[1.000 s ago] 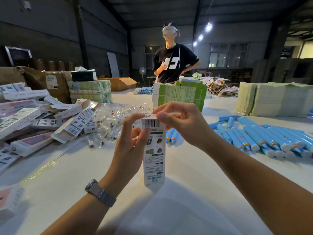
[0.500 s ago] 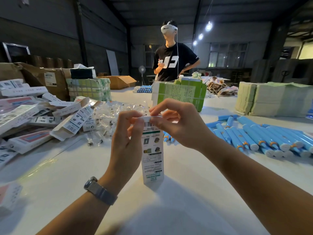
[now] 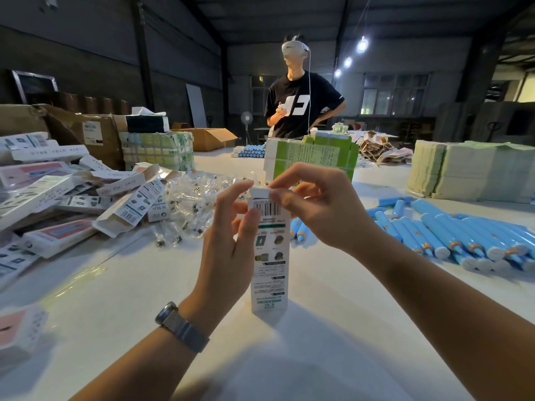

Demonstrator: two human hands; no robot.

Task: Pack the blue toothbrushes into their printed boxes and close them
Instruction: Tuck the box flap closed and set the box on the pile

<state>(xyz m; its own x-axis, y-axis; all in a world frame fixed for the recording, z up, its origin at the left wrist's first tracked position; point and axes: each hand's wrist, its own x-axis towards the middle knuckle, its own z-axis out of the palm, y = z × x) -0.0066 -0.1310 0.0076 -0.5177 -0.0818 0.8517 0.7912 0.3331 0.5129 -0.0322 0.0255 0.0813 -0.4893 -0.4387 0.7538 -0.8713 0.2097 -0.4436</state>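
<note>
A printed box point(image 3: 269, 256) is held upright at the middle of the white table point(image 3: 333, 328), its lower end close to or on the tabletop and its barcoded upper end raised between both hands. The box's left side is gripped by the left hand point(image 3: 228, 250), with the thumb laid across the barcode and the fingers curled behind; a metal-band watch point(image 3: 181, 325) is worn on that wrist. The white top flap point(image 3: 260, 193) is pinched between thumb and forefinger of the right hand point(image 3: 321, 206), the remaining fingers being loosely bent. Whether a toothbrush is inside cannot be told. To the right, a row of blue toothbrushes point(image 3: 451, 235) is laid on the table, well apart from the box, and a few more point(image 3: 299, 230) are partly hidden just behind the right hand. To the left, a heap of printed boxes point(image 3: 58, 195) is piled, several with open ends, and beside it a mound of clear plastic packets point(image 3: 197, 201) is spread. Behind the hands, a green-and-white stack of flat cartons point(image 3: 312, 157) is partly blocked by the fingers. Pale stacked sheets point(image 3: 469, 172) are seen at far right. A person in a black T-shirt point(image 3: 301, 105) is stood beyond the table, wearing a white headset.
</note>
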